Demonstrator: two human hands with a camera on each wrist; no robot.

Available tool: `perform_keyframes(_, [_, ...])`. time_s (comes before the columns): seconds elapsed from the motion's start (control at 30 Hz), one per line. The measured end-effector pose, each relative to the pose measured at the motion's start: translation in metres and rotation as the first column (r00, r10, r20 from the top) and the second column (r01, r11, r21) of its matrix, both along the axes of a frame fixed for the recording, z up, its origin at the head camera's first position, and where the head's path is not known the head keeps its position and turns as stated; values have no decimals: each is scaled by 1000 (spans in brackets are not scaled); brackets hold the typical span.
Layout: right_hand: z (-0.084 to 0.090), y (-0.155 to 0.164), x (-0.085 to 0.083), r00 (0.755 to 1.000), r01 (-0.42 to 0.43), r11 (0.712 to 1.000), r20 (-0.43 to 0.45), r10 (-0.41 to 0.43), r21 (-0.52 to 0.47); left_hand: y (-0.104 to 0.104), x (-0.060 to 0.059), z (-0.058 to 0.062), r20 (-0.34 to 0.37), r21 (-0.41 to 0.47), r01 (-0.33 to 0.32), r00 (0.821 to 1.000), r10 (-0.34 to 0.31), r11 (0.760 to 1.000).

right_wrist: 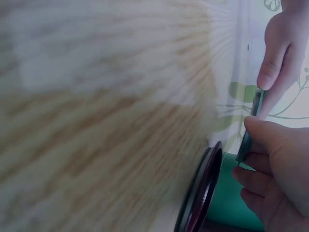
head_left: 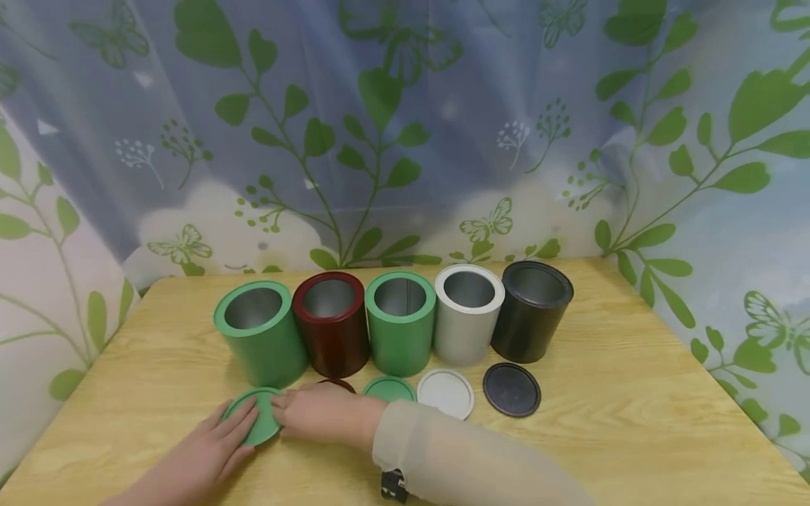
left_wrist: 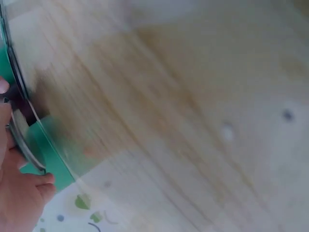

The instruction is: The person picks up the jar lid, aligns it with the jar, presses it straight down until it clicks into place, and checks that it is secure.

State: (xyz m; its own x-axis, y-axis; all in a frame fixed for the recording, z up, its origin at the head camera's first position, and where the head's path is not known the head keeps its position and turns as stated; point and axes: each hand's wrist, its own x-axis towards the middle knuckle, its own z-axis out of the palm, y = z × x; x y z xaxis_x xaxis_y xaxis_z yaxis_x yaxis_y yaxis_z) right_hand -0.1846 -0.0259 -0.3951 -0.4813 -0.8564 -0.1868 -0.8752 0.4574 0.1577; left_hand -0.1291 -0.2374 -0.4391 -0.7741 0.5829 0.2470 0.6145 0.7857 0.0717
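Note:
A round green lid [head_left: 264, 426] is between my two hands, in front of the leftmost green can [head_left: 268, 351]. My left hand [head_left: 218, 443] grips its left side, fingers lying across the top face. On the opposite edge, my right hand [head_left: 329, 414] pinches the rim between thumb and fingers. From the right wrist view, the lid [right_wrist: 245, 145] is seen edge-on, raised off the table, with the right hand [right_wrist: 277, 166] and left hand [right_wrist: 282, 53] both on it. A dark red lid [head_left: 338, 384] is mostly hidden behind the right hand.
Right of the leftmost can stand a dark red can [head_left: 335, 337], another green can [head_left: 401, 344], a white can [head_left: 465, 337] and a black can [head_left: 528, 323], all without lids. Before them lie a green lid [head_left: 389, 388], white lid [head_left: 446, 393] and black lid [head_left: 511, 389] on the wooden table [head_left: 633, 393].

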Motion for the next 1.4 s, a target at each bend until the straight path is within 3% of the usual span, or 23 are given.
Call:
perform_keyframes(0.13, [3, 2, 5, 997, -24, 1000, -71, 23, -19, -4, 2, -4, -90, 53, 10, 996, -5, 999])
perform_keyframes(0.3, [8, 6, 8, 992, -27, 999, -123, 23, -32, -3, 2, -3, -150, 77, 46, 988, -34, 996])
perform_keyframes(0.8, [15, 17, 12, 991, -54, 995, -123, 44, -83, 4, 10, 14, -182, 85, 64, 982, -47, 994])
perform_keyframes(0.97, [27, 21, 16, 986, -70, 990, -157, 50, -124, 6, 12, 23, -224, 94, 94, 972, -71, 991])
perform_keyframes(1.23, [46, 25, 20, 974, -102, 987, -214, 73, -128, 7, 15, 39, -223, 94, 71, 974, -49, 993])
perform_keyframes(1.4, [53, 27, 22, 966, -113, 985, -246, 80, -126, 9, 15, 48, -261, 109, 126, 961, -94, 986])
